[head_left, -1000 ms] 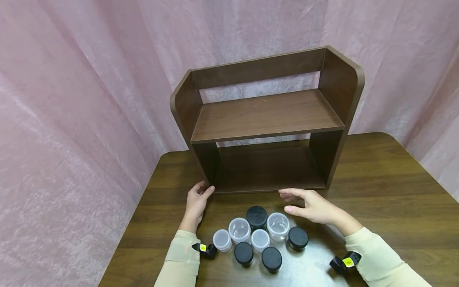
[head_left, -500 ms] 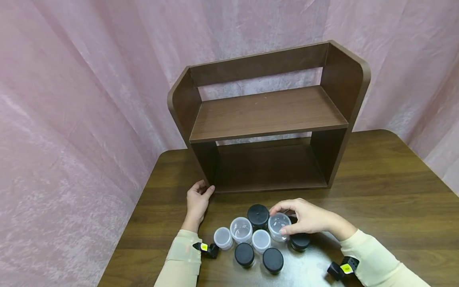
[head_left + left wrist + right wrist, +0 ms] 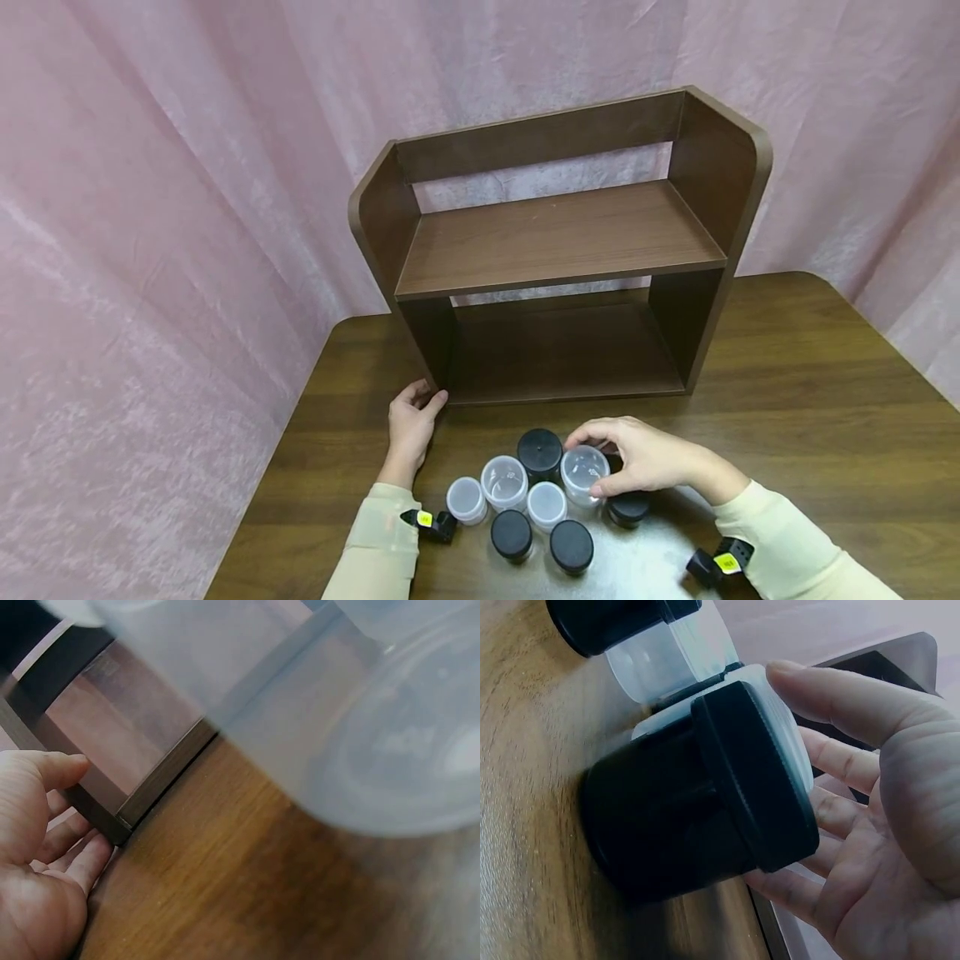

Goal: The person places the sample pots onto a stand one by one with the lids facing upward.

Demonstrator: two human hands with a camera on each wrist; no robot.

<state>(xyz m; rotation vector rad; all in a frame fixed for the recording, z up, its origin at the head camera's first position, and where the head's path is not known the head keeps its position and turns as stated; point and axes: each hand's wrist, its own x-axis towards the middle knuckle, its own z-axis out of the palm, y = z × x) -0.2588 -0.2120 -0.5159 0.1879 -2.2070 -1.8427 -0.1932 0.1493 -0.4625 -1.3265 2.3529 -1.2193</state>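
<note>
Right hand (image 3: 911, 802) is pinching clear jar (image 3: 781, 720); black-lidded jar (image 3: 697, 795) is standing nearer camera, partly blocking it, on wood tabletop (image 3: 525, 817).

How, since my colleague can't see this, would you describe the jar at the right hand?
Find the brown shelf, then the jar cluster in front of it. Just right of the rearmost black-lidded jar stands a clear jar, the only one the right hand curves around.
</note>
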